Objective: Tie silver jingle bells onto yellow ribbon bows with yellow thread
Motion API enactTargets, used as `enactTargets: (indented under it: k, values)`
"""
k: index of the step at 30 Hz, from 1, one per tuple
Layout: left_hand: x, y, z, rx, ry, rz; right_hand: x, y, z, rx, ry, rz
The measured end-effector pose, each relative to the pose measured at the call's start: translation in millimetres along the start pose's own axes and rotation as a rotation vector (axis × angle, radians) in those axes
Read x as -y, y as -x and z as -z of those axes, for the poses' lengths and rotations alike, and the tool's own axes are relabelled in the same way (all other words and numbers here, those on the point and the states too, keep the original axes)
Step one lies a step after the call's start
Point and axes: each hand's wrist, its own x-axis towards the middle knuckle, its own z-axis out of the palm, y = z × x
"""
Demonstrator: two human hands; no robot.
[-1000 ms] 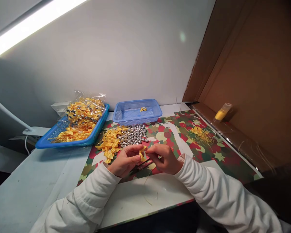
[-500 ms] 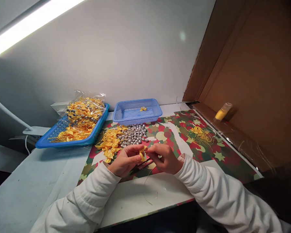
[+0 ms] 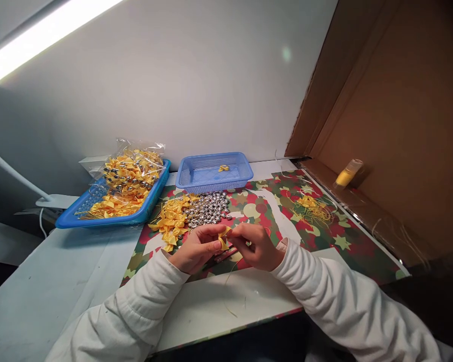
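Note:
My left hand (image 3: 198, 249) is closed, pinching a small yellow ribbon bow (image 3: 224, 239) between thumb and fingers. My right hand (image 3: 255, 244) meets it from the other side, with thumb and forefinger pinched at the bow's edge; what lies between those fingertips is too small to make out. A thin yellow cord (image 3: 227, 296) trails below the hands onto the white board. Just beyond my left hand are a heap of yellow bows (image 3: 173, 218) and a pile of small silver bells or beads (image 3: 209, 207). A dark reddish tool, partly hidden, lies under my hands.
A blue basket (image 3: 70, 216) at left holds many bows and a clear bag of bows with silver pieces. Behind the silver pile, a lighter blue basket (image 3: 241, 182) contains one bow. Yellow cords (image 3: 317, 213) lie on the right; a yellow-filled bottle (image 3: 349, 173) stands by the cardboard wall.
The bow has turned slightly between my fingers, and my hands stay almost in place. The whole view has shifted very little.

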Motion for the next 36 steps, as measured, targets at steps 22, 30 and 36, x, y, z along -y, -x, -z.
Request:
enactTargets:
  k: [22, 30, 36]
  values:
    - [2.9, -2.1, -6.4, -0.026, -0.043, -0.035, 3.1, 1.6, -7.9, -0.022, -0.19, -0.188]
    - [1.0, -3.5, 0.3, 0.024, -0.178, -0.161, -0.9, -2.9, -0.6, -0.021, -0.153, -0.143]
    - [0.4, -3.2, -3.9, 0.009, -0.269, -0.185, -2.2, -1.9, -6.3, -0.004, -0.179, -0.25]
